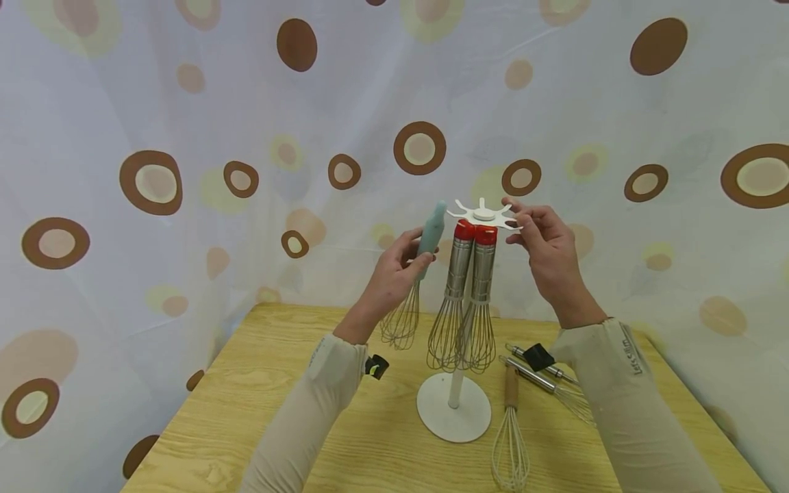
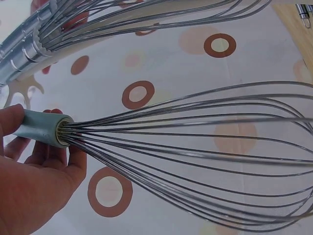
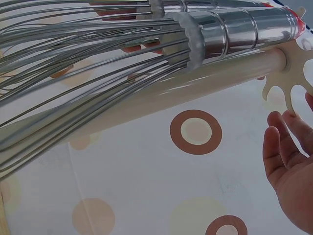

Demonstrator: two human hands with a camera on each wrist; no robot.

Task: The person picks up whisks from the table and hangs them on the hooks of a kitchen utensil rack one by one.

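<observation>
Pale teal whisk [image 1: 431, 234]: pinched at its handle in your left hand [image 1: 393, 277], wires down, tilted, its top just beside the white rack [image 1: 483, 216]; you cannot tell whether they touch.
Right hand [image 1: 548, 250]: your fingertips touch the rack's prongs; a firm pinch you cannot confirm.
Rack: two red-topped steel whisks [image 1: 483, 274] hang beneath, above its round base [image 1: 454, 424].
Table [image 1: 259, 383]: right of the base you have a wooden-handled whisk [image 1: 511, 390] and other steel utensils [image 1: 535, 374].
</observation>
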